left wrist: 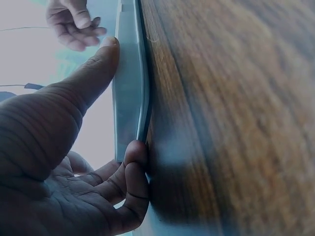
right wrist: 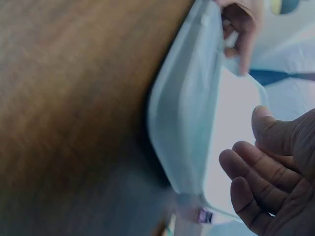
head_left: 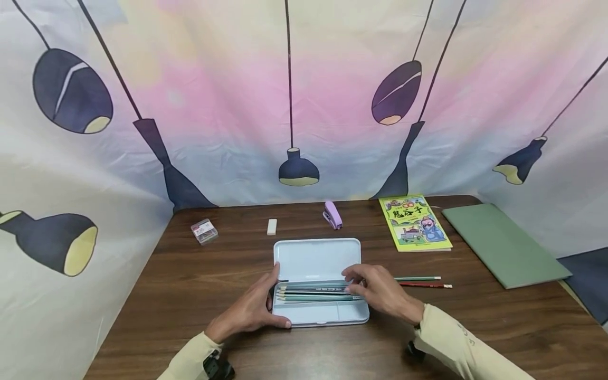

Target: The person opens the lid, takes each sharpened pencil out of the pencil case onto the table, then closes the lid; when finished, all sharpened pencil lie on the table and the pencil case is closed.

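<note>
A pale blue pencil case (head_left: 315, 315) lies on the table with its lid (head_left: 317, 258) raised. Several pencils (head_left: 309, 291) are in its back compartment, mostly green-grey with one darker. My left hand (head_left: 254, 306) grips the left end of the case, thumb at the front corner; in the left wrist view its fingertips (left wrist: 135, 152) touch the case's edge. Above the right end of the case hovers my right hand (head_left: 380, 290). In the right wrist view that hand (right wrist: 275, 172) has loosely bent fingers and nothing between them.
A green pencil (head_left: 418, 278) and a red pencil (head_left: 426, 285) lie right of the case. Behind are a small clear box (head_left: 204, 231), a white eraser (head_left: 272, 227), a purple stapler (head_left: 332, 215) and a yellow book (head_left: 415, 224). A green folder (head_left: 505, 244) lies far right.
</note>
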A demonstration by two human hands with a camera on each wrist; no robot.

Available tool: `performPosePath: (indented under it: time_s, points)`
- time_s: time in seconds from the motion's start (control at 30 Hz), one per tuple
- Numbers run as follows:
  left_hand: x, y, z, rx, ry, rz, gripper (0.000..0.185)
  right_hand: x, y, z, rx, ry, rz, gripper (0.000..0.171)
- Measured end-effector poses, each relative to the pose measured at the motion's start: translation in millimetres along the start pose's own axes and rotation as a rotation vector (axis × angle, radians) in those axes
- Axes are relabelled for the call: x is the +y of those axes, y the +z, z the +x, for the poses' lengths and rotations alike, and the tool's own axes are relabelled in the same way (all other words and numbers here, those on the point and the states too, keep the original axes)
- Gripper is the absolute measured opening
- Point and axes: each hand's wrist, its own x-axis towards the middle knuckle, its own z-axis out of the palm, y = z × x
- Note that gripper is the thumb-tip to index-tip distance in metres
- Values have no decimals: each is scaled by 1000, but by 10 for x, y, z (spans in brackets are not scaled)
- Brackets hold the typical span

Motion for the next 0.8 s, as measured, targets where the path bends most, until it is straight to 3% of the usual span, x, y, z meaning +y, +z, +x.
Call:
performPosePath:
  time_s: [0.17, 0.4, 0.8]
  points:
    - [-8, 6, -20, -1, 1, -12, 124, 13, 152, -25, -87, -95, -141, 31]
    - [-14, 10, -4, 8, 15, -12, 123, 51, 253, -78, -35, -231, -393, 25]
    - [-16, 8, -15, 7, 8, -11, 124, 67, 288, -63, -41, -181, -356, 19]
